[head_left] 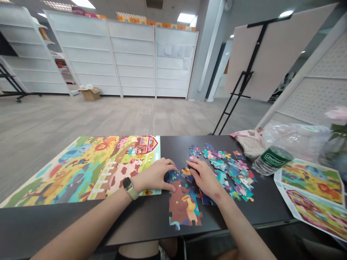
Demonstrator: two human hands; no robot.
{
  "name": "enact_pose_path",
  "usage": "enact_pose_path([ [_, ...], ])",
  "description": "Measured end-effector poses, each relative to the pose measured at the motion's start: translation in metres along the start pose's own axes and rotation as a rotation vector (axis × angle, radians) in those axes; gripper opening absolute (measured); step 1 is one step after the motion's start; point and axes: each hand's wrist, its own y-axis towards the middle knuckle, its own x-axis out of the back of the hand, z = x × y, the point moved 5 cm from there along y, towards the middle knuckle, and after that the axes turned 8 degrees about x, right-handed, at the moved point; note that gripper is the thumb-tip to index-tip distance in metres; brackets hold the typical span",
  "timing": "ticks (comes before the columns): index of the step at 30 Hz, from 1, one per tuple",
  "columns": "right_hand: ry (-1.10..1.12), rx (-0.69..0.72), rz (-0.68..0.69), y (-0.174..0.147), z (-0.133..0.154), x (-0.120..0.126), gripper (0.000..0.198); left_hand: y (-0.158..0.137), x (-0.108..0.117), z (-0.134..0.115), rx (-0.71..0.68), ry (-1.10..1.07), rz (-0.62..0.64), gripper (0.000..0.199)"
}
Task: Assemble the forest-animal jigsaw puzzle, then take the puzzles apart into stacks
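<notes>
On the dark table in front of me lies a partly joined jigsaw puzzle (pixel 180 207) with a brown bear and an orange figure. My left hand (pixel 158 175), with a watch on its wrist, grips the upper left of this puzzle. Its thumb and fingers are around a dark blue part (pixel 173 176). My right hand (pixel 203 177) has its fingertips on a blue and orange puzzle piece (pixel 187 174), just right of the joined part. Several loose puzzle pieces (pixel 238 171) lie in a pile beyond and right of this hand, some partly hidden beneath it.
Two finished-looking animal puzzles (pixel 78 169) lie flat at the left. A lying water bottle (pixel 272 160), a patterned pouch (pixel 249 144), clear plastic wrapping (pixel 295 139) and printed picture sheets (pixel 314 195) are at the right. Beyond the table stand an easel (pixel 245 77) and white shelves (pixel 131 57).
</notes>
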Motion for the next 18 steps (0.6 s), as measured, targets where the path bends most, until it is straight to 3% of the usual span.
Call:
enact_pose_path([
  [6,-0.053,0.016,0.058,-0.0049,0.0062,0.0001,0.03,0.0001,-0.0006,0.0011,-0.008,-0.02,-0.005,0.067],
  [18,0.033,0.106,0.005,0.0043,0.0044,-0.0088,0.035,0.0002,0.0004,0.0008,0.002,-0.052,-0.012,0.076],
])
